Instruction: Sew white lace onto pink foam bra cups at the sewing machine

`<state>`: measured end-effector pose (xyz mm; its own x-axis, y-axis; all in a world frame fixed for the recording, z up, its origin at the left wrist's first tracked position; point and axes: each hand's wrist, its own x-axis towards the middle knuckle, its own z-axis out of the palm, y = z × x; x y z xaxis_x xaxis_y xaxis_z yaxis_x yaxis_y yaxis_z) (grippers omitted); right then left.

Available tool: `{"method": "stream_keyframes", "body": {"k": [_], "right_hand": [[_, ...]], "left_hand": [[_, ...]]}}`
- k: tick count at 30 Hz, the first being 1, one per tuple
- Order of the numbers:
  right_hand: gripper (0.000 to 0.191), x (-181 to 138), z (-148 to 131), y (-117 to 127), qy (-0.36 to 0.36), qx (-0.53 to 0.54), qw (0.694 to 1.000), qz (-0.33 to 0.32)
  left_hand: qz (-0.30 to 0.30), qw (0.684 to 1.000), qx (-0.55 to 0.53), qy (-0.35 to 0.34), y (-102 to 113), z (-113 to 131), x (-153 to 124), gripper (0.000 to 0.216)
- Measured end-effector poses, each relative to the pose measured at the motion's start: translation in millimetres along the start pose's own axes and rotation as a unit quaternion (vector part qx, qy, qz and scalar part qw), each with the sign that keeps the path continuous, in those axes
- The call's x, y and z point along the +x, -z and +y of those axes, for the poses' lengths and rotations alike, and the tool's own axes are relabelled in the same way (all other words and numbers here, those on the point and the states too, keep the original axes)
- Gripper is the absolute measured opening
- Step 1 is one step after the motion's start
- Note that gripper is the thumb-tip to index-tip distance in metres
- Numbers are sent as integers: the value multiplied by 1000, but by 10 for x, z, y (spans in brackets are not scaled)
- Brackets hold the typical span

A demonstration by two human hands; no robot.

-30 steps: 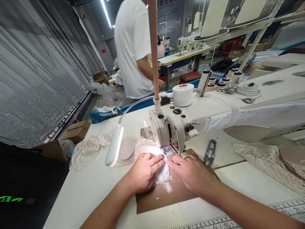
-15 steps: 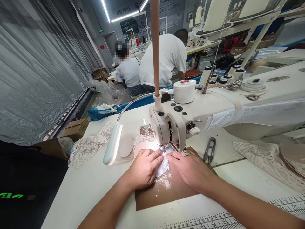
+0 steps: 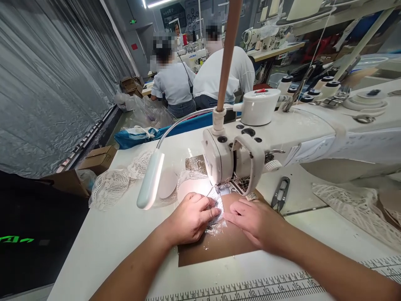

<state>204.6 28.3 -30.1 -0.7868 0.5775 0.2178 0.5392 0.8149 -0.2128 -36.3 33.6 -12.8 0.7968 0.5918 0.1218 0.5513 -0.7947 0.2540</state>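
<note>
A small piece of white lace fabric [image 3: 218,202] lies under the lit needle area of a white sewing machine [image 3: 216,161]. My left hand [image 3: 194,217] presses on it from the left, fingers bent and held together, tips just in front of the presser foot [image 3: 218,189]. My right hand [image 3: 255,220] rests on the brown sheet [image 3: 216,254], fingers curled, with thumb and index tips at the fabric's right edge. The fabric beneath my left fingers is hidden. Behind that hand sits a pale round cup piece [image 3: 189,188] with lace trim.
Thread snips [image 3: 280,193] lie right of my right hand. A gooseneck lamp [image 3: 151,179] hangs at the left, near lace pieces [image 3: 111,190]. More lace [image 3: 347,205] lies at the right. A ruler strip [image 3: 244,290] runs along the front. Co-workers [image 3: 173,85] sit beyond the table.
Both hands have drawn slightly back from the presser foot, and my right fingers are more curled. The view has shifted. A co-worker who was bent over has a raised head.
</note>
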Motion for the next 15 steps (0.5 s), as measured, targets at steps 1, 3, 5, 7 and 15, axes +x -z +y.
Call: {"method": "stream_keyframes", "body": {"k": [1,3,5,7,15], "right_hand": [[42,-1,7,-7,3,1,1000,2],[43,-1,18,-19,8,3,1000,1],[41,1,21,-23,7,6,1000,-2],[38,4,16,-18,6,10,1000,-3],[27,5,-2,1,8,27,1000,-9]], "left_hand": [[-1,1000,2,-5,-1,-1,0,38],[-1,1000,7,-14,-4,2,0,37],[0,1000,12,-18,-5,8,1,35],[-1,1000,17,-19,-3,13,3,34],[-10,999,34,-27,11,23,6,35]]}}
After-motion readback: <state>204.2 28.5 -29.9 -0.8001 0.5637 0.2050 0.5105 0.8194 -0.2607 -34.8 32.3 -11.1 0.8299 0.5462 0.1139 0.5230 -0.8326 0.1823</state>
